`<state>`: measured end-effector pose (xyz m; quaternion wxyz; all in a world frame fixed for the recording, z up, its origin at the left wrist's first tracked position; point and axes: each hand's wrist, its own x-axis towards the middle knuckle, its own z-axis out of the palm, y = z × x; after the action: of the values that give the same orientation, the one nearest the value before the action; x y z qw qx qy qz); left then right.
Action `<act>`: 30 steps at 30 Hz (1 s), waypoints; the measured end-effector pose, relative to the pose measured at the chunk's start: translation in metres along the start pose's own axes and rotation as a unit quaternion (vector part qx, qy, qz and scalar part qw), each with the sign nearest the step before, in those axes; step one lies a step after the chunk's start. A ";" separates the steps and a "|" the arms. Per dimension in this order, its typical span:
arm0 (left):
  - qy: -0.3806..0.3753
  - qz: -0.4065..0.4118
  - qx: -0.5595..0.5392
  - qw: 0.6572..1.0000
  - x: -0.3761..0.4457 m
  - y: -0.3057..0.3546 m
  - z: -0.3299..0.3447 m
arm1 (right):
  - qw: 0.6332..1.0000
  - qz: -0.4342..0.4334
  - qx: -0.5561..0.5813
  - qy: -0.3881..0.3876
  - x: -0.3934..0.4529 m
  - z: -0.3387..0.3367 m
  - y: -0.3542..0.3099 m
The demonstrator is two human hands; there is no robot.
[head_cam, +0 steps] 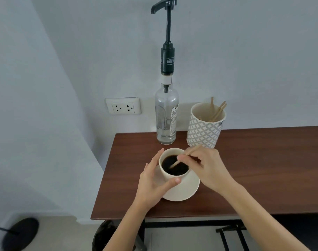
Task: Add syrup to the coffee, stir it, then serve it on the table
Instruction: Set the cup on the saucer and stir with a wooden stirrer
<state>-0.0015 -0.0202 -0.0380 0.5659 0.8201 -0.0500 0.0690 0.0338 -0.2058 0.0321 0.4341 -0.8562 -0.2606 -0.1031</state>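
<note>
Behind my cup (170, 173), the syrup bottle (166, 113) stands far left beside a patterned holder (203, 132) of wooden sticks. Coffee cup sits on its saucer (187, 191), near the table's (254, 169) left edge. My left hand (152, 183) cradles the cup; my right hand (207, 166) pinches a stirrer (183, 157) dipped in coffee.

Bare surface (263, 169) stretches wide to the right of the cup (172, 175) and along the near edge. Behind the cup, a pump bottle (166, 115) and a stick holder (204, 131) stand close together against the wall, blocking the back.
</note>
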 end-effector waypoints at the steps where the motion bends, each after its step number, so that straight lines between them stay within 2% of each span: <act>1: 0.000 0.001 0.002 1.000 0.000 0.001 0.000 | 1.000 -0.008 -0.010 0.007 0.005 0.000 0.001; 5: 0.003 -0.006 0.009 1.000 0.000 0.002 0.000 | 0.997 0.011 -0.076 0.029 0.005 -0.024 0.011; 8: 0.003 -0.008 0.003 1.000 0.000 0.001 0.000 | 0.999 0.033 -0.024 -0.010 -0.005 -0.029 0.009; 11: 0.001 -0.001 0.002 1.000 0.000 0.002 0.000 | 0.999 0.013 0.010 -0.036 0.000 -0.011 -0.001; 14: 0.001 0.002 0.007 1.000 0.000 0.004 -0.001 | 0.999 -0.019 -0.028 -0.004 0.013 -0.008 0.001; 17: 0.004 -0.003 0.007 1.000 0.000 0.004 0.000 | 0.995 0.000 -0.093 0.022 0.011 -0.027 0.007; 20: 0.005 -0.009 0.003 1.000 0.000 0.003 0.000 | 0.998 0.041 -0.033 -0.025 0.001 -0.029 0.004; 23: 0.000 -0.006 0.001 1.000 -0.001 0.003 0.000 | 0.999 0.017 0.019 -0.026 0.005 -0.008 -0.006; 26: 0.003 -0.002 0.009 1.000 -0.001 0.005 0.000 | 0.999 -0.013 -0.040 0.018 0.016 -0.005 0.001; 28: 0.007 -0.001 0.008 1.000 -0.001 0.005 -0.001 | 0.996 -0.002 -0.083 0.024 0.017 -0.018 0.007; 30: 0.007 -0.008 0.005 1.000 -0.001 0.004 -0.001 | 0.997 0.033 -0.072 0.007 0.010 -0.030 0.010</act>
<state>-0.0028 -0.0206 -0.0342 0.5626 0.8228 -0.0392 0.0704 0.0491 -0.2306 0.0475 0.3764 -0.8926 -0.2205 -0.1135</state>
